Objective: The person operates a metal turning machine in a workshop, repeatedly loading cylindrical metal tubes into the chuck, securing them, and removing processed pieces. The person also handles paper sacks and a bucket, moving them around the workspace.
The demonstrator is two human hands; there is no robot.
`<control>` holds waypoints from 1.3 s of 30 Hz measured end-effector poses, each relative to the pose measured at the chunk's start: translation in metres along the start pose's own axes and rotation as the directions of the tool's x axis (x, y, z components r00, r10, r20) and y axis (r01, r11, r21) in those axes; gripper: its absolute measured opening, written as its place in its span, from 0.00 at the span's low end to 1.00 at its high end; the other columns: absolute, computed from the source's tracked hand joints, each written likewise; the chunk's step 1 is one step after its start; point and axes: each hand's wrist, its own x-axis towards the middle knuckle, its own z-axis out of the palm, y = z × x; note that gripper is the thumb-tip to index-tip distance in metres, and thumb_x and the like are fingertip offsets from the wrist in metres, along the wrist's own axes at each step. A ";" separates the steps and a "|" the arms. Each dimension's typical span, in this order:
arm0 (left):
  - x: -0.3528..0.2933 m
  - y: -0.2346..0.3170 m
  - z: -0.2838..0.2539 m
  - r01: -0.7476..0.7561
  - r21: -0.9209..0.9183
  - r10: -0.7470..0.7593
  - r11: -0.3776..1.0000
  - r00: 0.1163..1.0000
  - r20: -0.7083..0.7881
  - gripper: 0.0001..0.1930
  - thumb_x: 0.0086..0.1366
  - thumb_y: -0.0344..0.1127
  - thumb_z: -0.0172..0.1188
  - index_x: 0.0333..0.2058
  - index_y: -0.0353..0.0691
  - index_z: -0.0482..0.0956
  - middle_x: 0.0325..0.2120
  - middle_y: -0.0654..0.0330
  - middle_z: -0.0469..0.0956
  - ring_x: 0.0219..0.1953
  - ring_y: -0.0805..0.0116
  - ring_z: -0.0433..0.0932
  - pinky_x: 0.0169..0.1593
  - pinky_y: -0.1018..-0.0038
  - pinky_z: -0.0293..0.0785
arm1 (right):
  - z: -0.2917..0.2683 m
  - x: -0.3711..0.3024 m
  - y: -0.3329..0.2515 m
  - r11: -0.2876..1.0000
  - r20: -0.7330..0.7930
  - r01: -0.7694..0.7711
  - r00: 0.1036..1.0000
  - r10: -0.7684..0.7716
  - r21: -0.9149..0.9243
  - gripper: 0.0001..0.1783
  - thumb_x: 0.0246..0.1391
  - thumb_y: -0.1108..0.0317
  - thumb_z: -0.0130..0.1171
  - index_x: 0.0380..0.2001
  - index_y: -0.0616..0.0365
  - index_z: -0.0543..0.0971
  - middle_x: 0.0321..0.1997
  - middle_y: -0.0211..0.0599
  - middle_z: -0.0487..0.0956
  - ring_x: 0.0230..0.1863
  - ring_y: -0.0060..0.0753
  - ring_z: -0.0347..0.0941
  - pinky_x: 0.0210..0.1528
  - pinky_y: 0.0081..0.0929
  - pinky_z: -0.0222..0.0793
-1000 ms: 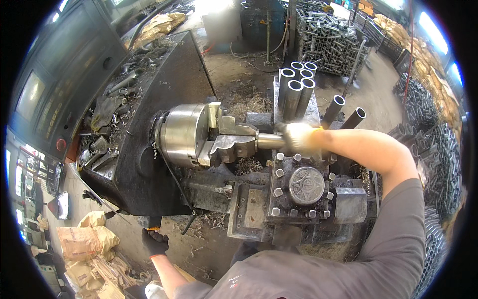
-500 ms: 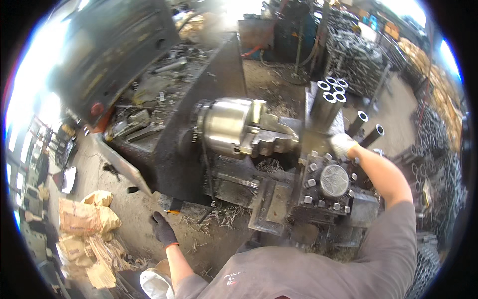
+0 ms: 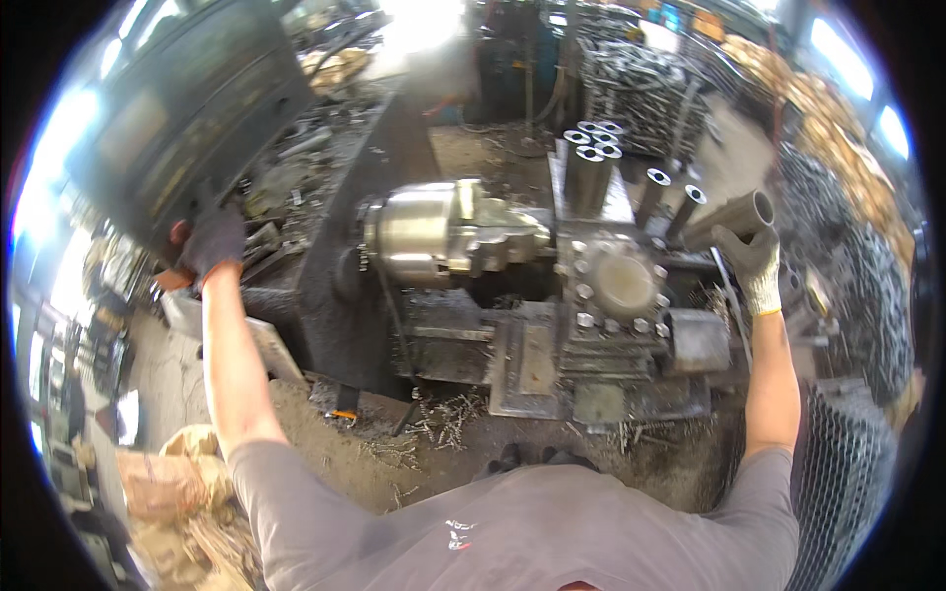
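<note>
Metal tube (image 3: 725,218) in gloved right hand (image 3: 753,260)

Tube: tilted, just right of two standing tubes (image 3: 647,203), well apart from the lathe chuck (image 3: 412,222).
Right hand: wrapped around tube near its open end.
Left hand (image 3: 215,242): beside red button (image 3: 180,232); blurred, grip cannot be told.
Risks, judged: loose hold could drop the tube; sideways swing could topple its neighbours; stray knock could press the button.

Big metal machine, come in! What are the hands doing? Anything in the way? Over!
Left hand by red button, contact unclear. Right hand gripping tilted metal tube. Possibly in the way: two narrower tubes just left of it.
</note>
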 end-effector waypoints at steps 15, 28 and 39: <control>-0.509 0.044 -0.033 0.421 -0.801 0.623 0.425 0.506 0.596 0.40 0.56 0.43 0.80 0.66 0.43 0.73 0.57 0.54 0.82 0.59 0.59 0.82 0.61 0.61 0.78 | 0.117 -0.219 -0.090 0.599 0.668 -0.296 0.312 -0.675 0.744 0.16 0.47 0.74 0.76 0.42 0.58 0.88 0.48 0.38 0.87 0.48 0.36 0.83 0.54 0.37 0.80; -1.020 -0.315 -0.062 0.995 0.086 -0.856 0.058 0.005 0.517 0.24 0.63 0.57 0.62 0.48 0.45 0.86 0.50 0.45 0.85 0.54 0.46 0.84 0.59 0.57 0.77 | 0.218 -0.573 -0.244 0.643 0.554 0.063 -0.575 -0.602 0.763 0.31 0.44 0.57 0.81 0.51 0.55 0.82 0.44 0.44 0.87 0.46 0.46 0.86 0.50 0.39 0.82; -1.272 -0.127 -0.114 0.765 0.035 -0.765 -0.643 -0.640 -0.072 0.25 0.67 0.42 0.60 0.60 0.39 0.81 0.61 0.45 0.78 0.62 0.46 0.78 0.63 0.59 0.74 | 0.090 -0.851 -0.487 -0.055 -0.543 -0.625 -0.627 -0.558 0.779 0.25 0.43 0.64 0.77 0.46 0.56 0.83 0.52 0.47 0.83 0.47 0.50 0.85 0.48 0.44 0.83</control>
